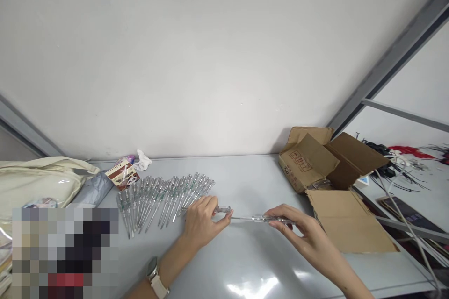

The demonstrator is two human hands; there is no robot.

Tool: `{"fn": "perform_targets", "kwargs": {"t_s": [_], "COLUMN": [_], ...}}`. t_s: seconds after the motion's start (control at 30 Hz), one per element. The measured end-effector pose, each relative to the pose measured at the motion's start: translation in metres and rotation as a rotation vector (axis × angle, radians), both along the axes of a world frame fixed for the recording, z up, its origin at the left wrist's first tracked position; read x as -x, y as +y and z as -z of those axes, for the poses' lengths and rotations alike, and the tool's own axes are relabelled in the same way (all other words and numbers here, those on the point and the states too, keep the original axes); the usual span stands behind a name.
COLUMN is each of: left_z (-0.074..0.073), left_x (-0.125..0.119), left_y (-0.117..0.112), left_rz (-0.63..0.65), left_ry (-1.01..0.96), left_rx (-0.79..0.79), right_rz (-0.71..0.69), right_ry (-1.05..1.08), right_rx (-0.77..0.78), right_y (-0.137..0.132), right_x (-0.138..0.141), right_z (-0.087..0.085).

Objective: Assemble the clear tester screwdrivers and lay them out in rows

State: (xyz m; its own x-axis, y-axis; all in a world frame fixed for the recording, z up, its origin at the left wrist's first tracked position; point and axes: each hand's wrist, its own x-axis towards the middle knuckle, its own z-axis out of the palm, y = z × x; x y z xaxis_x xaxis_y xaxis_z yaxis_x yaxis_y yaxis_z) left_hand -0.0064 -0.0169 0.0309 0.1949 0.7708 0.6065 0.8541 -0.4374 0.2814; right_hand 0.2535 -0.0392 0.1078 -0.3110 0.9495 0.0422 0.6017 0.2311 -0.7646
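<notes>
Your left hand (203, 220) pinches a small clear plastic piece (223, 209) between thumb and fingers, just above the tip of the voltage tester (261, 219). Your right hand (301, 238) pinches that tester's clear handle, with the thin shaft pointing left, toward your left hand; the tip is almost touching your left fingers. Both hands are over the grey surface (252, 261). A fanned row of clear testers (164, 201) lies just beside your left hand. An open cardboard box (308, 159) sits right of your right hand. A wristwatch (152, 273) is on your left wrist.
</notes>
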Motion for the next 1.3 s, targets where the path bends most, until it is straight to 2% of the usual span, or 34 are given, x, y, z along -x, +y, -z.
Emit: {"fn": "perform_targets", "kwargs": {"t_s": [0.43, 0.83, 1.3], "left_z": [-0.0019, 0.0003, 0.0013], "left_x": [0.0014, 0.0021, -0.0009], "left_y": [0.0000, 0.0014, 0.0015], "left_rz": [0.015, 0.014, 0.018], "left_ry": [-0.065, -0.067, -0.035], "left_rx": [0.060, 0.097, 0.099], "right_rz": [0.132, 0.092, 0.128], "right_ry": [0.099, 0.069, 0.079], "right_rx": [-0.024, -0.014, -0.014], "right_y": [-0.0028, -0.0002, 0.0000], "right_x": [0.0021, 0.0060, 0.0065], "right_z": [-0.0042, -0.0057, -0.0046]}}
